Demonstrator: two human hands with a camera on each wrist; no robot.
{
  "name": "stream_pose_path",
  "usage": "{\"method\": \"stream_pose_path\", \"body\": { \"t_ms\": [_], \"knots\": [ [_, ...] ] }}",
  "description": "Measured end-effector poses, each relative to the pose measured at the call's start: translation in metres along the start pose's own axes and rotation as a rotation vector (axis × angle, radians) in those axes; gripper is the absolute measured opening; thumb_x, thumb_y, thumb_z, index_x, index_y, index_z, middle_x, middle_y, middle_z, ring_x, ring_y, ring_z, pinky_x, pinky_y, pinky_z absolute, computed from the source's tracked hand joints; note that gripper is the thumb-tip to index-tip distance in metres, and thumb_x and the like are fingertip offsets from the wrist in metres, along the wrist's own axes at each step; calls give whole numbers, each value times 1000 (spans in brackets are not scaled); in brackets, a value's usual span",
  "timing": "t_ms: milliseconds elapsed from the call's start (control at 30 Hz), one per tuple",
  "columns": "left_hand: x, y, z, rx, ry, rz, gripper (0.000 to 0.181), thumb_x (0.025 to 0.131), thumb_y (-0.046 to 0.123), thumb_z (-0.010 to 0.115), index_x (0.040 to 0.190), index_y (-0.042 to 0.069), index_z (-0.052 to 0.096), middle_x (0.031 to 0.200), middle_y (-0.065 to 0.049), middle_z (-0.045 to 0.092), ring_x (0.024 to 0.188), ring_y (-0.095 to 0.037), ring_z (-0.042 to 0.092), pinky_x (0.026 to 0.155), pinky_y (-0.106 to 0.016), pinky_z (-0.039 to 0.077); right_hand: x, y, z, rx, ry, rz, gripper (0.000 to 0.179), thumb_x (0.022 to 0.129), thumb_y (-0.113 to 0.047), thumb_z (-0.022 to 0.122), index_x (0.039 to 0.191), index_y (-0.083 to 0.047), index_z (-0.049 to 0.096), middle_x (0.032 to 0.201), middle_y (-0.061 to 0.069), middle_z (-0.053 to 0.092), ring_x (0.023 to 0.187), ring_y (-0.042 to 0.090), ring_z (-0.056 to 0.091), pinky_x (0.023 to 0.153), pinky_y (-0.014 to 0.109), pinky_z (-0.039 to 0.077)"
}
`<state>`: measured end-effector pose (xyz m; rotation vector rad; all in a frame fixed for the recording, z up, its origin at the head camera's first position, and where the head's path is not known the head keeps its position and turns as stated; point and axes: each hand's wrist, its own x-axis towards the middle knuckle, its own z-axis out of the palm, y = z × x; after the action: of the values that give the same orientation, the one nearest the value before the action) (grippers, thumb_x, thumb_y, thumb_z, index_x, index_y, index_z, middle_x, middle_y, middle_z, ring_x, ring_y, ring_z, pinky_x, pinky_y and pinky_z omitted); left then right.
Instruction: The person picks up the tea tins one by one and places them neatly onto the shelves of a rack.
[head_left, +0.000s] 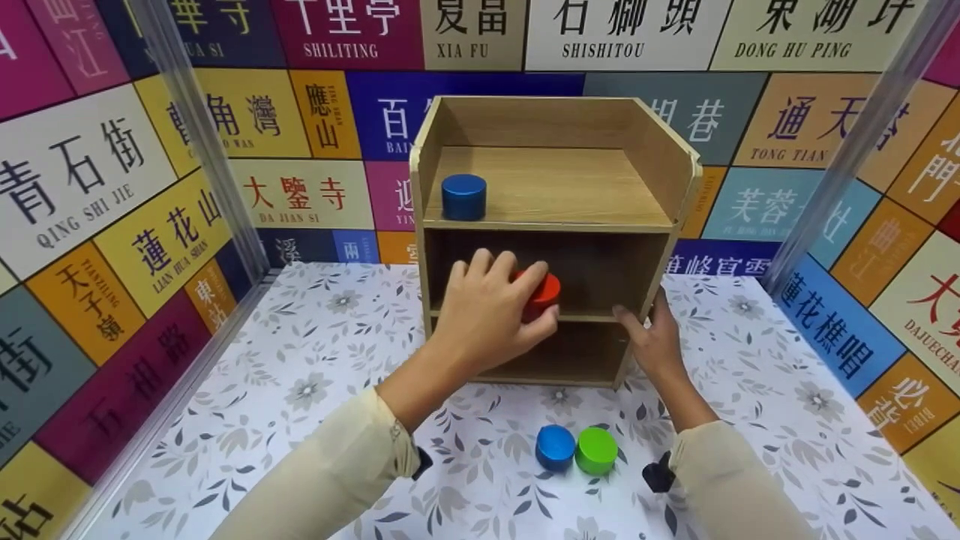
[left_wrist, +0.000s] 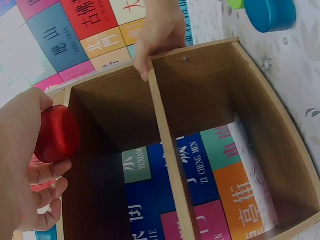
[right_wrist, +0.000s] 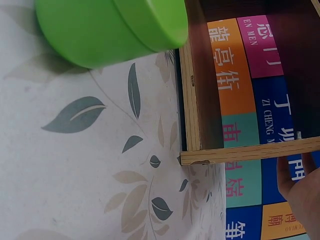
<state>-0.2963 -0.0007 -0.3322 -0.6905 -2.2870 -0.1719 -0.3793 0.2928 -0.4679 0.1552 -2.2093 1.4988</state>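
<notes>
My left hand (head_left: 484,311) grips a red round tub (head_left: 545,289) between thumb and fingers, before the middle compartment of a small wooden shelf (head_left: 540,180). In the left wrist view the red tub (left_wrist: 59,134) stands out past the fingertips, near the shelf's upper board. My right hand (head_left: 661,341) holds the shelf's right side panel, its thumb at the front end of the middle board and its fingers along the outside. On the shelf's top level, at the left, sits a blue round tub (head_left: 463,198).
A second blue tub (head_left: 555,448) and a green tub (head_left: 597,451) stand side by side on the flower-patterned tabletop (head_left: 315,420), in front of the shelf. Panels with printed signs (head_left: 296,191) rise behind and at both sides.
</notes>
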Motion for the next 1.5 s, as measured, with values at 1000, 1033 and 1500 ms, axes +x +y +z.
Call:
{"method": "stream_pose_path", "body": {
  "t_ms": [1000, 1033, 1500],
  "knots": [
    [31, -5, -22, 74, 52, -7, 52, 95, 61, 45, 126, 26, 67, 107, -6, 67, 100, -26, 53, 82, -46, 44, 0, 0, -1, -6, 10, 17, 64, 94, -30, 68, 151, -16, 41, 143, 15, 56, 135, 28, 51, 112, 44, 37],
    [32, -5, -22, 77, 52, -4, 53, 95, 61, 45, 127, 26, 67, 107, -6, 67, 100, -27, 53, 82, -47, 44, 0, 1, -1, -8, 12, 16, 64, 94, -29, 68, 150, -16, 42, 142, 15, 56, 133, 28, 52, 111, 44, 38],
    [47, -14, -27, 105, 116, -11, 50, 93, 62, 45, 116, 23, 67, 101, -4, 65, 99, -28, 52, 79, -48, 42, 1, 2, -1, -12, 14, 15, 64, 94, -30, 68, 150, -15, 42, 145, 17, 55, 138, 29, 49, 116, 45, 34]
  ]
}}
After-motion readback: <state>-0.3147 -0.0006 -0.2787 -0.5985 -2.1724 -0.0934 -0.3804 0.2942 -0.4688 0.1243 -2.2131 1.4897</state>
